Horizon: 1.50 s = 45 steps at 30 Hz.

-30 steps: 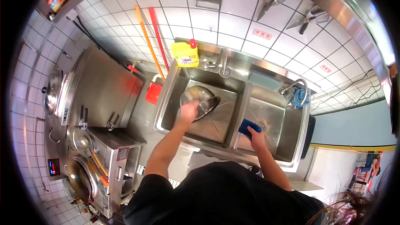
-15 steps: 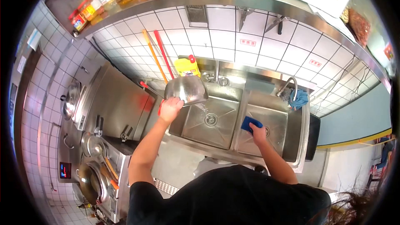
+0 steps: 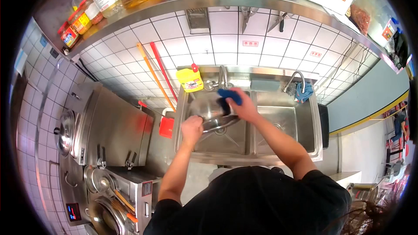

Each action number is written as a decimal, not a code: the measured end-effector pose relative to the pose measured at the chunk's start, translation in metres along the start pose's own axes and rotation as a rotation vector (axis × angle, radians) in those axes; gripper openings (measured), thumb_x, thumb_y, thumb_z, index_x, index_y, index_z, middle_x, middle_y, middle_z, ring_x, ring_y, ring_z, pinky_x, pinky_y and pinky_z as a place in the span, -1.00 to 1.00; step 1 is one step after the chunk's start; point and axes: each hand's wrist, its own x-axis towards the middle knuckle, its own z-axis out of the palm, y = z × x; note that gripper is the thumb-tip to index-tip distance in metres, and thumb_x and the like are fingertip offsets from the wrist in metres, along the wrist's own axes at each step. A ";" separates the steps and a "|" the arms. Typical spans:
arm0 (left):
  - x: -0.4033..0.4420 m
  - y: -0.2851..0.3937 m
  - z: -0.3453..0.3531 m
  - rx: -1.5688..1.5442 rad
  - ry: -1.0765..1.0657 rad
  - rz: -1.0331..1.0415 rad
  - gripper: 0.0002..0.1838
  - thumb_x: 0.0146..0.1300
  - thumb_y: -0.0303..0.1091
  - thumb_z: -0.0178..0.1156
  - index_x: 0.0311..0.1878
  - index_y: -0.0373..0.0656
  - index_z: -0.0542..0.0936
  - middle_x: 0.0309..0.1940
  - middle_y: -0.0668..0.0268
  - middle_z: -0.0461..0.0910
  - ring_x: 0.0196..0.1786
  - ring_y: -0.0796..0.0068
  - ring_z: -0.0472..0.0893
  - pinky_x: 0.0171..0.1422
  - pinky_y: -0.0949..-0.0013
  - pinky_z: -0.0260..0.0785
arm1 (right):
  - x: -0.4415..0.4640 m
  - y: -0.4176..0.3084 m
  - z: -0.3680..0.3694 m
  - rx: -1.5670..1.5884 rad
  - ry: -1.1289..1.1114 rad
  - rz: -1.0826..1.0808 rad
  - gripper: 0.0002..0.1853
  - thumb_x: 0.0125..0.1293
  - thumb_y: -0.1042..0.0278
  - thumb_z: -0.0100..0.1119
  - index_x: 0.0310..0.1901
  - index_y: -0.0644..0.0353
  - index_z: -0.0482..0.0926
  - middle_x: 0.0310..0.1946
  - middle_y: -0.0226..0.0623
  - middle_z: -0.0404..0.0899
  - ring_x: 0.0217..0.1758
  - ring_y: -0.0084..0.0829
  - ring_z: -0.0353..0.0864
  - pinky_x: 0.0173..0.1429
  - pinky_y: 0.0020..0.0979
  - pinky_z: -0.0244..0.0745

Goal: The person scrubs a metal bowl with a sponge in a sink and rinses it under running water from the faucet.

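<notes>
Over the left sink basin (image 3: 226, 144), a shiny metal bowl (image 3: 208, 108) is tilted, its image blurred by motion. My left hand (image 3: 192, 129) grips the bowl's near-left rim. On the bowl's right side, my right hand (image 3: 244, 106) holds a dark blue sponge (image 3: 230, 96) against its surface. Behind the bowl rises the faucet (image 3: 223, 76), and a yellow detergent jug (image 3: 190, 79) with a red cap stands at the back-left corner of the sink.
The right basin (image 3: 278, 113) has a second faucet (image 3: 297, 76) with a blue cloth (image 3: 303, 92) beside it. A shelf (image 3: 183, 4) with jars and bottles runs above. At left are a steel cabinet (image 3: 117, 126), a wok (image 3: 102, 217) and a red dustpan (image 3: 166, 127).
The bowl has moved from the basin's left edge, where water poured from it, to over the basin. My right hand has brought the sponge from the right basin to the bowl.
</notes>
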 end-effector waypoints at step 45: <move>-0.014 0.009 0.034 -0.775 0.264 -0.905 -0.87 0.27 -0.51 0.25 -0.39 -0.27 0.53 -0.47 0.34 0.54 -0.39 0.53 0.49 -0.26 0.39 0.32 | -0.063 0.106 0.002 0.842 0.385 0.523 -0.50 0.54 -0.07 -0.10 0.13 0.24 0.54 0.00 -0.29 0.61 0.03 -0.41 0.53 0.22 -0.36 0.40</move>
